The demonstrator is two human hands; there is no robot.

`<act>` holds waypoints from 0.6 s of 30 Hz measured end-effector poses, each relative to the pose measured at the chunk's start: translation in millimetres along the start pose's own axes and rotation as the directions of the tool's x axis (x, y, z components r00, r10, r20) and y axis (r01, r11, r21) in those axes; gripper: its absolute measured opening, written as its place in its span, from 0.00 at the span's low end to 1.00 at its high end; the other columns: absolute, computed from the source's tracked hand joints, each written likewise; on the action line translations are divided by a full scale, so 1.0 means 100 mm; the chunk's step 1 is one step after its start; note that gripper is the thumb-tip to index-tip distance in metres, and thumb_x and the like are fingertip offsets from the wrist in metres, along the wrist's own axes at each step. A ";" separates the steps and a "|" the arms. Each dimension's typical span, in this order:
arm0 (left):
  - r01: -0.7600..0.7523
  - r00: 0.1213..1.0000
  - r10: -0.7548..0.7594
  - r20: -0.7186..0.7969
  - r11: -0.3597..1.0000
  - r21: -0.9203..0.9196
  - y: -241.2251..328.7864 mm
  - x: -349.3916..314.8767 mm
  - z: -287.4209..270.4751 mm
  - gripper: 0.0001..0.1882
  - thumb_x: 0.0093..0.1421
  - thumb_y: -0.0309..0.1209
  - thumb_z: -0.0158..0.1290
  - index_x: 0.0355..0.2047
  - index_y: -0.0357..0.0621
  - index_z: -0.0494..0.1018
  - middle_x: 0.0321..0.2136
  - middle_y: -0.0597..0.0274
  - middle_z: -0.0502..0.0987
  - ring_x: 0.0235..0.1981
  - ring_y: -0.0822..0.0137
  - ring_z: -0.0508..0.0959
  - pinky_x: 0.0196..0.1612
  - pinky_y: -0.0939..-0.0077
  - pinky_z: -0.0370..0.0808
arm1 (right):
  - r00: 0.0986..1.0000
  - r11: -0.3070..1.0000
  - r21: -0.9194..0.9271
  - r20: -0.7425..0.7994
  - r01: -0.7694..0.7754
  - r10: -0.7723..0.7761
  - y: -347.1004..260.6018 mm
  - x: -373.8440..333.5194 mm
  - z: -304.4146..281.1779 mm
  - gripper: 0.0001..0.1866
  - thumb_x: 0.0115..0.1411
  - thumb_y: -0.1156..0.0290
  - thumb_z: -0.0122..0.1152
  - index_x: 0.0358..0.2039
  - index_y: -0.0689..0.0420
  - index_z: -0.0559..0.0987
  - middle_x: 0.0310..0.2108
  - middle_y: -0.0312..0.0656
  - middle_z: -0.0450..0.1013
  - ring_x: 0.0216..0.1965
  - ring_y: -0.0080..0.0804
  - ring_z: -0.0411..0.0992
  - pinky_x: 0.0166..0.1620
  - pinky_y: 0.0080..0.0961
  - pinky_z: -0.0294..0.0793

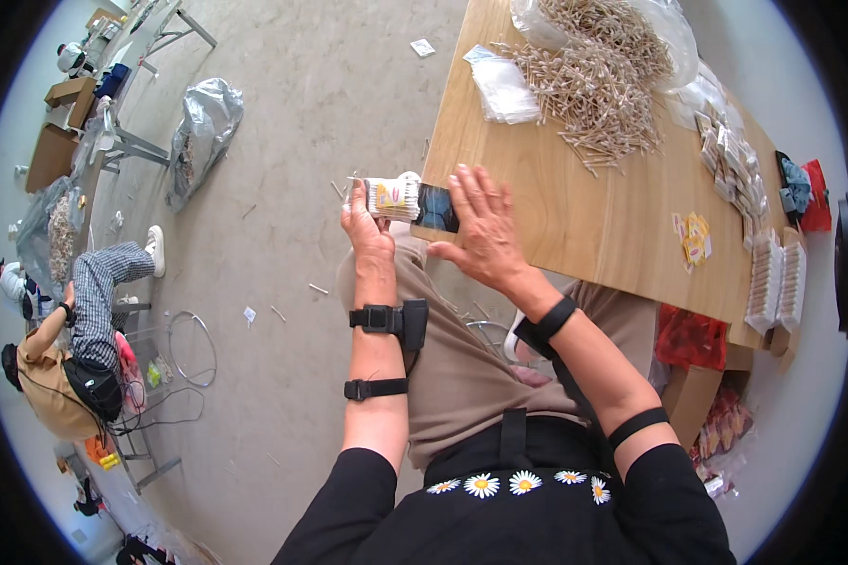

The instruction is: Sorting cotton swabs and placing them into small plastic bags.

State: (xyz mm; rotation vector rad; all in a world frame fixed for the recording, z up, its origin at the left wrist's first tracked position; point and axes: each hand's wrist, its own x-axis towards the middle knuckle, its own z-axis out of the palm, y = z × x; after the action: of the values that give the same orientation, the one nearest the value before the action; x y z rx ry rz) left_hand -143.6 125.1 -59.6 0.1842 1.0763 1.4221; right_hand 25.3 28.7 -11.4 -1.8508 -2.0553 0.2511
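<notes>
Just off the table's near left corner, my left hand (367,231) is closed around a clear pack of cotton swabs (392,198) with a yellow and white label. The white tips stick up at the pack's right end, close to a dark, shiny patch (435,208) at the table corner. My right hand (485,221) is spread flat, palm down, beside that patch, its fingers stretched out and apart. Whether it presses on the patch or only on the wood I cannot tell. Nothing shows in its grasp.
On the wooden table (575,212) lie a heap of loose swabs (598,85), clear bags (507,89), yellow labels (695,239) and filled packs (735,165). More packs stand in rows (775,282) at the right edge. A person (66,377) sits far left, near a grey plastic sack (207,127).
</notes>
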 end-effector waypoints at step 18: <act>-0.649 0.759 0.513 0.401 0.562 0.512 0.30 -1.04 0.03 0.06 0.66 0.27 0.56 0.33 0.39 0.71 0.24 0.71 0.70 0.25 0.80 0.66 0.29 0.84 0.67 | 0.980 0.934 -0.296 -0.059 -0.199 0.190 0.81 -1.12 -0.39 0.49 0.58 0.32 0.51 0.72 0.49 0.54 0.74 0.40 0.44 0.75 0.47 0.38 0.69 0.66 0.36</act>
State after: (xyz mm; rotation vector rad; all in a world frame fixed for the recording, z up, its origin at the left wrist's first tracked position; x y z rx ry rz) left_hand -140.8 45.0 12.7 1.2762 1.3511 1.5099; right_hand 123.6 -75.4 -21.8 -2.2288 -1.9789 -0.0442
